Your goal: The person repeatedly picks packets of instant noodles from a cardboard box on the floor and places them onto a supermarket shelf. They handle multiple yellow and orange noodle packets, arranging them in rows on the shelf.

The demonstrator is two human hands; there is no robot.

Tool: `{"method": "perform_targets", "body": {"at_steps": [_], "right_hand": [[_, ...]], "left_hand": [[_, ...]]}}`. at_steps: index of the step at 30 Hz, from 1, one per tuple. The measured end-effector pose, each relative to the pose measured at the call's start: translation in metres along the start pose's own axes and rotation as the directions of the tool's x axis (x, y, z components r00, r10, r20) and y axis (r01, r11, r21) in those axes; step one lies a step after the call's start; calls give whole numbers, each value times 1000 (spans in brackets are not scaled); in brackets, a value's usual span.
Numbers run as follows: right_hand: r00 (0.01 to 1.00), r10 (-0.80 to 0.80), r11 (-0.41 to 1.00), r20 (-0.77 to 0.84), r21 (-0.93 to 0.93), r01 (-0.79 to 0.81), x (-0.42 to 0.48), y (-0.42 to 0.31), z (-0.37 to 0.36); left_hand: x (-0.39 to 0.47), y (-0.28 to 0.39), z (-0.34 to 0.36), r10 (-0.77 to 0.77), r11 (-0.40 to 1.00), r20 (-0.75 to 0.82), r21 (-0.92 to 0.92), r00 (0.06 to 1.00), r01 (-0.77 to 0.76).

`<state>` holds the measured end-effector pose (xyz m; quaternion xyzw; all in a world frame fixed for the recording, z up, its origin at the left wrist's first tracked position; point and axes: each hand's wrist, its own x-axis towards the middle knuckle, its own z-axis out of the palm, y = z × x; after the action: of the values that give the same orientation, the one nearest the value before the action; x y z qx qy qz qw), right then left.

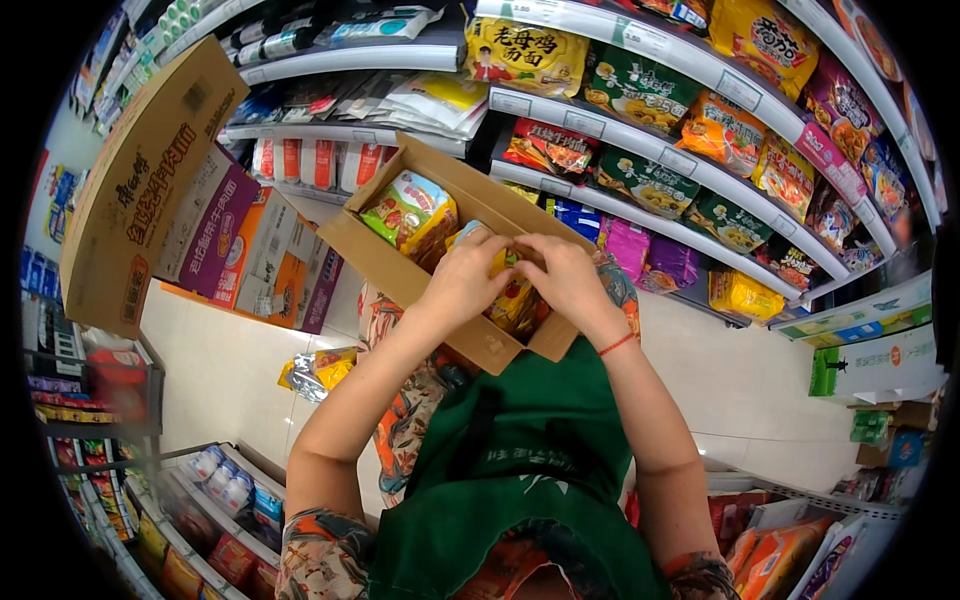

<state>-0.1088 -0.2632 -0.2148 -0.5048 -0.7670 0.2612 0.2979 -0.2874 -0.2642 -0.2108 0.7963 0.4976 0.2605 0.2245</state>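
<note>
An open cardboard carton (375, 266) rests at the person's lap, tilted, with its flaps spread. Inside it, a green and yellow snack or noodle packet (409, 210) lies at the upper left, and yellow-red packets (516, 306) fill the near right end. My left hand (469, 274) reaches over the carton's middle, fingers bent against a packet. Close beside it, my right hand (559, 271), with a red string on the wrist, has its fingertips bent at the same spot. The fingertips nearly meet; whether either hand grips a packet is hidden.
Shelves (585, 120) of bagged instant noodles curve across the front and right. Large printed noodle cartons (150, 202) stand at the left. A torn yellow and silver wrapper (319, 373) lies on the tiled floor (225, 360). Display bins (225, 517) stand at the lower left.
</note>
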Motion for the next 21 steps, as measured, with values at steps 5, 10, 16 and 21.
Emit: {"method": "perform_targets", "body": {"at_steps": [5,10,16,21], "right_hand": [[961,137,983,242,-153,-102,1,8,31],[880,222,961,420,-249,-124,3,22,48],[877,242,961,416,-229,-157,7,34,57],[837,283,944,467,-288,-158,17,30,61]], "left_hand": [[-16,-31,23,-61,965,-193,239,979,107],[-10,-61,32,-148,982,-99,102,984,158],[-8,-64,15,-149,989,-146,-15,978,149],[-11,-63,2,-99,994,-236,-73,967,84]]}}
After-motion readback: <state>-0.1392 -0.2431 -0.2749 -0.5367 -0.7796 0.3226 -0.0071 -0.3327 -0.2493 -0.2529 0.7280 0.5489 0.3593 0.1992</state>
